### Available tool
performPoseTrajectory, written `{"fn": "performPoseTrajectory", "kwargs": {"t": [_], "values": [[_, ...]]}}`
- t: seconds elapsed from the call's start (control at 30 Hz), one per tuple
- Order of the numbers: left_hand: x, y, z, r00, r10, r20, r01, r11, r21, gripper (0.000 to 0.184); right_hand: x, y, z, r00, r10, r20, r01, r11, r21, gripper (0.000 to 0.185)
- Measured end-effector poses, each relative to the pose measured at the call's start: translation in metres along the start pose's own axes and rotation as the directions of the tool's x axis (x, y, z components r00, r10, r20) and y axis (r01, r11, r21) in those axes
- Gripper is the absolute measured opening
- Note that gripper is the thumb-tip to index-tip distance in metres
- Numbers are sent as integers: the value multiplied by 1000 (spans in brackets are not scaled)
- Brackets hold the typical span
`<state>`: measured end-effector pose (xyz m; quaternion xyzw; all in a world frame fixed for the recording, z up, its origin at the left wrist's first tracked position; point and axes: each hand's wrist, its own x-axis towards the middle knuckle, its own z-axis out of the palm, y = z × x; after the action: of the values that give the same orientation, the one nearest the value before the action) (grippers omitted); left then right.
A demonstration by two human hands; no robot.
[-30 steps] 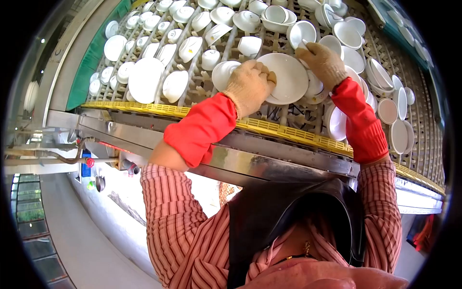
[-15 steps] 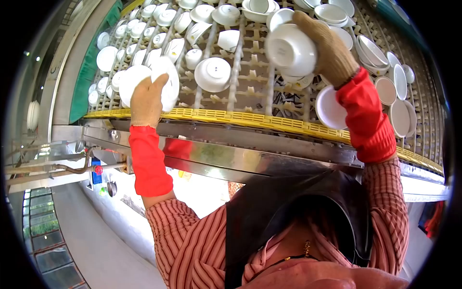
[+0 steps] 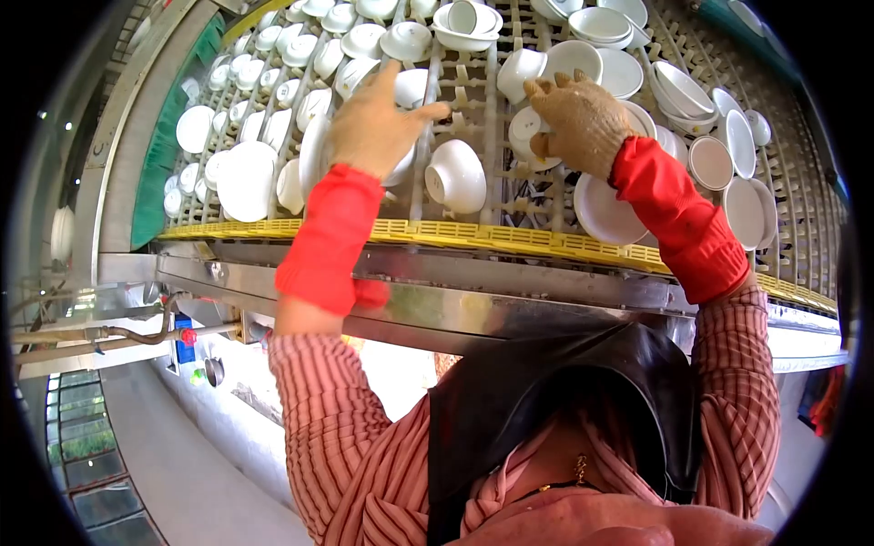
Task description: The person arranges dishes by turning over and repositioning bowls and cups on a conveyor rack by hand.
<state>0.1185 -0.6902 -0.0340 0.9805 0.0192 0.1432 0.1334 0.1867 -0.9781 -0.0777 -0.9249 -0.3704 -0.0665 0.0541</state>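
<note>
White bowls, cups and plates lie on a pegged rack surface point(image 3: 470, 118). My left hand point(image 3: 375, 126), in a tan glove, is open over the dishes at centre left, its thumb and fingers spread. A white bowl point(image 3: 455, 176) rests tilted on its side to the right of it. My gloved right hand point(image 3: 583, 123) has its fingers apart above a small white dish point(image 3: 526, 136), with no dish in its grasp. Just below that hand is a white plate point(image 3: 605, 211). A large white plate point(image 3: 246, 180) lies near the left front.
A yellow edge strip point(image 3: 510, 236) and a metal rail point(image 3: 437, 305) run along the front. Green side panels flank the rack at left point(image 3: 164, 155) and upper right. Stacked oval bowls point(image 3: 683, 91) and a pinkish dish point(image 3: 709, 162) stand at the right. Pipes are at lower left.
My left hand left the plates at left and moved right. My right hand let go of the bowl it held. A tilted bowl now lies at centre. The dishes have shifted slightly left.
</note>
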Motion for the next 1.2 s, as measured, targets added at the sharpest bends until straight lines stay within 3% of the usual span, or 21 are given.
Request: {"fn": "performPoseTrajectory", "kwargs": {"t": [0.07,0.1,0.2,0.23,0.37,0.4,0.43,0.53,0.57,0.63,0.7,0.77,0.8,0.83,0.87,0.93,0.97,1.0,1.07,1.13,1.2], "values": [[24,3,38,998,-55,-42,60,989,132,79,-8,-1,-8,1000,-28,14,28,998,-61,70],[34,2,51,994,-83,-66,94,976,194,78,-15,5,-3,996,-53,-78,50,998,-43,69],[58,5,56,957,-282,66,248,915,319,68,-38,17,-10,984,6,-178,-12,999,-33,71],[65,-1,66,958,-285,39,253,900,355,53,-49,10,-9,974,225,-39,-220,971,94,73],[85,-29,45,969,-131,-210,203,907,369,42,-78,27,-29,944,318,86,-329,899,288,65],[84,-28,35,968,-92,-235,182,899,397,40,-77,36,-25,966,258,11,-244,895,374,64],[79,-37,38,961,55,-271,66,906,419,45,-72,50,-22,977,202,-69,-151,881,448,65],[70,-61,57,975,153,163,-212,865,455,50,-46,67,-20,918,75,-391,103,903,417,62],[69,-64,53,968,76,240,-136,960,245,57,-29,71,-16,829,-52,-557,229,940,252,59],[85,-89,41,974,116,192,-143,981,130,62,-5,47,-25,750,-110,-652,272,950,153,62],[94,-80,26,995,-96,-29,96,995,26,67,31,35,-18,776,-35,-630,253,932,260,59],[100,-88,22,981,-41,-190,86,969,233,73,48,27,18,772,22,-635,306,863,402,44],[106,-93,22,963,-1,-268,93,939,331,76,50,31,28,617,-275,-738,288,951,-113,41],[112,-105,26,977,-114,-179,142,978,153,83,42,27,29,799,-131,-587,261,955,143,43],[109,-114,36,978,-159,-135,176,976,126,85,33,23,30,920,23,-392,132,922,363,47],[106,-111,51,973,-228,-35,230,970,81,90,21,29,43,855,-161,-493,201,979,27,52],[106,-110,52,967,-253,-32,255,955,149,93,17,40,44,914,-170,-369,233,964,132,62],[107,-109,55,965,-261,-6,259,955,147,93,14,53,44,901,-192,-389,204,979,-10,65],[108,-110,58,959,-282,30,275,951,142,92,10,85,22,984,28,-176,-13,996,88,63],[94,-92,56,951,-302,-61,308,931,198,83,-1,122,6,990,56,-129,-49,997,51,51],[86,-74,60,939,-324,-120,341,921,185,81,-16,174,20,982,-18,-190,1,996,-86,34]]}}
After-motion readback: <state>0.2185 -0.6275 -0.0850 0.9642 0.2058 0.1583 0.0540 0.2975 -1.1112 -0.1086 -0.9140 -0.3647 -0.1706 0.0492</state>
